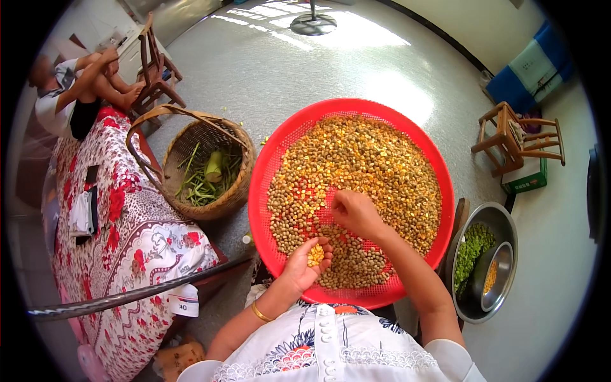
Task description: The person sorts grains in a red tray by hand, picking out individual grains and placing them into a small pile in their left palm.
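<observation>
A round red plastic sieve tray (261, 215) lies before me, covered with yellow corn kernels mixed with brownish beans or nuts (355, 265). My left hand (308, 265) is cupped palm up over the tray's near left part and holds a small heap of yellow corn kernels (315, 255). A little above and to the right of it, my right hand (354, 213) hangs low over the middle of the tray with its fingers curled down. Its fingertips are hidden, so whether they pinch a kernel cannot be told.
A woven basket (248, 169) with green vegetables stands left, beside a bed with a floral cover (129, 238). A person sits at the upper left near a wooden chair (155, 79). At right, a steel basin (508, 229) holds chopped greens and a smaller bowl (507, 258); a small wooden chair (508, 138) is beyond.
</observation>
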### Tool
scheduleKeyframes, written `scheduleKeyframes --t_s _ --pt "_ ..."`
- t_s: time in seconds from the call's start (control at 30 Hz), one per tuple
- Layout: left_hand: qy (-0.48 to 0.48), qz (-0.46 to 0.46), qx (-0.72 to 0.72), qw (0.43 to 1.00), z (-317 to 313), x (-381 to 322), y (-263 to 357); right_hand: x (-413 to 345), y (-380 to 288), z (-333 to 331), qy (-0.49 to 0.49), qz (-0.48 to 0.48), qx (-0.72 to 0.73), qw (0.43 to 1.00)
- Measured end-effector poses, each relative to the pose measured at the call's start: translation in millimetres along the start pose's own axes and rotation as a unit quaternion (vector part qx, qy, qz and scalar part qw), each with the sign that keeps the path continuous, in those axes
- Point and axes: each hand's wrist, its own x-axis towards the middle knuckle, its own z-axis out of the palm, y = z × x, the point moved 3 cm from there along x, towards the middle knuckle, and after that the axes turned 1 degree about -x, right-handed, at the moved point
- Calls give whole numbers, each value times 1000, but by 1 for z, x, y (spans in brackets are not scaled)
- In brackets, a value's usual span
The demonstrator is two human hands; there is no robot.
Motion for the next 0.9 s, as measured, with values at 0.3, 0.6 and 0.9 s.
scheduleKeyframes --t_s 0.3,0.6,0.9 --pt "2 33 -56 998 -8 -17 1 25 -15 11 28 1 -22 999" --pt "-19 26 -36 999 3 -23 4 40 -4 27 74 26 -229 970" --pt "-5 2 -47 999 15 -29 0 -10 -57 -12 -147 85 189 967"
